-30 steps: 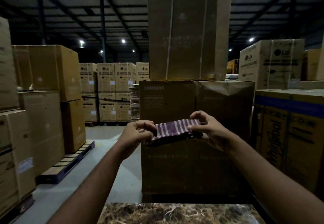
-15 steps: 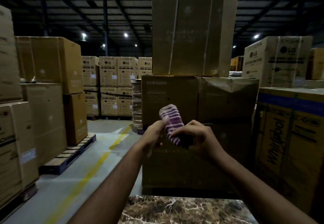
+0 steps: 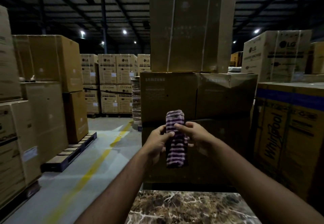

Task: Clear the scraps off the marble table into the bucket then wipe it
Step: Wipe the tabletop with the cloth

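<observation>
- Purple-and-white striped cloth (image 3: 175, 141), folded into a narrow upright wad, is held in the air above the far edge of the marble table (image 3: 189, 208).
- The left hand (image 3: 157, 142) curls round its left side; the right hand (image 3: 196, 138) pinches it from the right, thumb across the front.
- The step in hand looks like readying the cloth for wiping. No scraps show on the visible strip of marble, and the bucket is out of view.
- Next, the cloth must come down flat onto the stone.
- Stacked cartons (image 3: 198, 97) stand just behind the table, limiting reach at the far side; a pallet (image 3: 70, 153) lies to the left.
</observation>
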{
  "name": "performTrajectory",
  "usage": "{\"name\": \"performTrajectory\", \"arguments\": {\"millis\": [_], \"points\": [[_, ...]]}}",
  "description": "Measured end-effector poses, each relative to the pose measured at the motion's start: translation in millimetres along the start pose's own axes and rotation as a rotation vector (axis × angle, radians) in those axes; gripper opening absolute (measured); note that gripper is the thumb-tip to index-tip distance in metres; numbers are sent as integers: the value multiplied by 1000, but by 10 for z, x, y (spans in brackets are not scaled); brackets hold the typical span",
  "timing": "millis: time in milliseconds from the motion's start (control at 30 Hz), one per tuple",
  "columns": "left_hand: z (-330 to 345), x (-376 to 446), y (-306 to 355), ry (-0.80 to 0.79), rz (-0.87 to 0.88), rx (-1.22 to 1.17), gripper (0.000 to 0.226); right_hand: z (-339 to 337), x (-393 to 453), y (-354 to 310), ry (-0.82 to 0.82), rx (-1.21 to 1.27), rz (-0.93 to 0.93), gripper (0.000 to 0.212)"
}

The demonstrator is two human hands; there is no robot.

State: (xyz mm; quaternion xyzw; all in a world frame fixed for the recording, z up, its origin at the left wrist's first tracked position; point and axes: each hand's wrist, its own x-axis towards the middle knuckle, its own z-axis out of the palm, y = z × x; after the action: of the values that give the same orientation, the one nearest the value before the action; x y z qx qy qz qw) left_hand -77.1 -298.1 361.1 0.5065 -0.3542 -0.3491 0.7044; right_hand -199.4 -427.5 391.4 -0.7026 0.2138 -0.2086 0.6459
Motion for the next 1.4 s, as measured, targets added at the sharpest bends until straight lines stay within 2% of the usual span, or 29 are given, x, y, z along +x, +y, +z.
{"name": "performTrajectory", "arguments": {"millis": [133, 233, 333, 433, 600, 733, 867, 967, 1067, 1233, 1400], "points": [[27, 6, -88, 39, 10, 56, 41, -43, 81, -78, 7, -25, -22, 45], [-15, -33, -146, 48, 2, 107, 48, -32, 118, -114, 7, 35, -70, 28], [-75, -94, -226, 7, -23, 210, 50, 40, 154, -86, 6, 88, -49, 34], [-141, -174, -380, 11, -64, 255, 43, 123, 172, -60, -21, 158, -22, 36], [-329, -418, -699, 207, -70, 201, 27, 397, 288, 193, -65, 243, 72, 17], [-646, -781, -938, 384, -75, 167, 33, 823, 416, 525, -86, 198, 138, 12], [-1254, -1185, -1208, 535, -118, 121, 29, 1457, 569, 905, -145, 154, 206, 18], [-1828, -1522, -1398, 650, -163, 107, 17, 2039, 704, 1276, -219, 168, 260, 11], [-2429, -1866, -1595, 750, -186, 78, 18, 2656, 806, 1662, -270, 151, 331, 13], [-3491, -2452, -1979, 991, -180, 21, 33, 3784, 1081, 2478, -323, 24, 429, 15], [-4322, -2945, -2391, 1151, -275, 88, 26, 4676, 1192, 3227, -330, -161, 488, 23]]}}
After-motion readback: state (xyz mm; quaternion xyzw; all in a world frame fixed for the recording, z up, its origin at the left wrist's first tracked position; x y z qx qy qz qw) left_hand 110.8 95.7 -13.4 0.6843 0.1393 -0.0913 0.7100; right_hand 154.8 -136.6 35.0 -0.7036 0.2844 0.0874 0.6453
